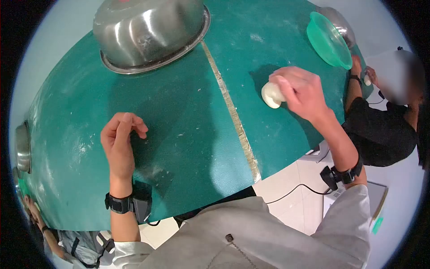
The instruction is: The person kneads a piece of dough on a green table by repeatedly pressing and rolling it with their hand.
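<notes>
A smooth, pale lump of dough (271,96) is gripped in my right hand (301,92), right of the metallic strip on the green table. My fingers curl over its top and right side and hide part of it. My left hand (120,141) hovers over the left part of the table, loosely bent, with the fingers apart and nothing in them. Both wrists wear black bands with small devices.
A large upturned metal bowl (150,36) stands at the back of the green table (179,116). The metallic strip (233,110) crosses the tabletop. A green plastic basin (329,41) lies at the back right. Another person (380,130) sits at the right; a person's arm (47,231) shows lower left.
</notes>
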A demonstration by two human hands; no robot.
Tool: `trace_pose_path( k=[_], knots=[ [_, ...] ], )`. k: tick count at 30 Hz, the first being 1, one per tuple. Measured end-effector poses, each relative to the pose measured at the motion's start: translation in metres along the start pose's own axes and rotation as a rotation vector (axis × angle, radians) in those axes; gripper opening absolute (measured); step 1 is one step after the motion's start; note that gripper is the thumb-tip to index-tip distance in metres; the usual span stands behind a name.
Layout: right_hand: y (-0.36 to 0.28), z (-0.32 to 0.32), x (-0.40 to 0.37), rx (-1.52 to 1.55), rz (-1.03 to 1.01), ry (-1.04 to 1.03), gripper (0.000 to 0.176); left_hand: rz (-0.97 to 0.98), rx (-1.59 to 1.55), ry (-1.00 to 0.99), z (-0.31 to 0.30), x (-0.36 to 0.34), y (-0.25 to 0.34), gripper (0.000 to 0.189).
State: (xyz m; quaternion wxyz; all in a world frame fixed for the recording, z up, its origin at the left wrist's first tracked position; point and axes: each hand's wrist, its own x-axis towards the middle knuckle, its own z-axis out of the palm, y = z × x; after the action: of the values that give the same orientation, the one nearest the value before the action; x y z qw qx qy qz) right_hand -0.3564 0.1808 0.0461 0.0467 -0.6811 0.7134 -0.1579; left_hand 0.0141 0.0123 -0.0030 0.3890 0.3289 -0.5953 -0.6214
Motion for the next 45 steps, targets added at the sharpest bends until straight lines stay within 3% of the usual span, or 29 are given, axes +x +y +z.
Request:
trace_pose_path(
  k=[1, 3, 4, 5, 8, 13, 16, 20, 22, 25, 27, 29, 30, 32, 33, 35, 36, 38, 45],
  knots=[
    [-0.010, -0.006, 0.007, -0.008, 0.014, -0.001, 0.028, 0.001, 0.052, -0.006, -0.002, 0.000, 0.000, 0.027],
    [-0.033, -0.007, 0.032, -0.339, 0.055, -0.202, 0.024, 0.002, 0.095, -0.026, -0.004, -0.001, -0.003, 0.027],
    [-0.023, 0.007, 0.031, -0.263, -0.055, -0.059, 0.026, 0.012, 0.072, -0.011, -0.006, -0.002, -0.005, 0.027],
    [-0.023, 0.014, 0.027, -0.269, -0.038, -0.067, 0.026, 0.015, 0.051, 0.001, -0.007, -0.002, -0.007, 0.026],
    [-0.024, 0.028, 0.017, -0.100, -0.369, 0.224, 0.016, -0.003, 0.041, 0.007, -0.006, -0.004, -0.004, 0.026],
    [-0.005, 0.043, 0.033, -0.054, -0.368, 0.350, 0.009, -0.018, 0.085, -0.003, -0.003, -0.005, 0.001, 0.026],
    [0.008, 0.051, 0.059, -0.148, -0.424, 0.389, 0.018, 0.009, 0.068, -0.026, -0.009, -0.005, -0.007, 0.026],
    [0.008, 0.056, 0.058, -0.215, -0.352, 0.493, 0.023, 0.016, 0.039, -0.029, -0.009, -0.004, -0.008, 0.026],
    [0.003, 0.055, 0.050, -0.213, -0.203, 0.344, 0.017, 0.018, 0.033, -0.025, -0.014, -0.003, -0.013, 0.026],
    [-0.009, 0.043, 0.045, -0.232, -0.324, 0.479, 0.027, 0.031, 0.022, -0.022, -0.013, -0.002, -0.012, 0.025],
    [-0.008, 0.038, 0.030, -0.198, -0.284, 0.397, 0.032, 0.047, 0.009, -0.018, -0.014, 0.000, -0.015, 0.024],
    [-0.007, 0.026, 0.017, 0.101, -0.146, 0.097, 0.030, 0.071, 0.009, -0.025, -0.017, -0.001, -0.019, 0.024],
    [-0.008, 0.017, 0.014, 0.101, -0.148, 0.099, 0.030, 0.073, 0.010, -0.023, -0.016, -0.001, -0.017, 0.024],
    [-0.013, -0.001, 0.013, -0.040, -0.006, -0.190, 0.027, 0.030, 0.037, -0.023, -0.013, -0.001, -0.014, 0.024],
    [-0.012, 0.001, 0.012, -0.037, -0.003, -0.194, 0.027, 0.025, 0.038, -0.024, -0.012, -0.001, -0.013, 0.024],
    [-0.009, 0.014, 0.009, -0.193, -0.238, 0.072, 0.022, 0.027, 0.088, -0.047, -0.013, -0.002, -0.012, 0.025],
    [-0.009, 0.023, 0.012, -0.187, -0.241, 0.065, 0.022, 0.018, 0.090, -0.041, -0.013, -0.003, -0.011, 0.025],
    [-0.010, 0.044, 0.021, -0.127, -0.381, 0.503, 0.019, 0.029, 0.132, -0.043, -0.011, -0.005, -0.010, 0.026],
    [0.017, 0.057, 0.047, -0.064, -0.498, 0.484, 0.017, -0.022, 0.186, -0.021, -0.006, -0.003, -0.005, 0.027]
  ],
)
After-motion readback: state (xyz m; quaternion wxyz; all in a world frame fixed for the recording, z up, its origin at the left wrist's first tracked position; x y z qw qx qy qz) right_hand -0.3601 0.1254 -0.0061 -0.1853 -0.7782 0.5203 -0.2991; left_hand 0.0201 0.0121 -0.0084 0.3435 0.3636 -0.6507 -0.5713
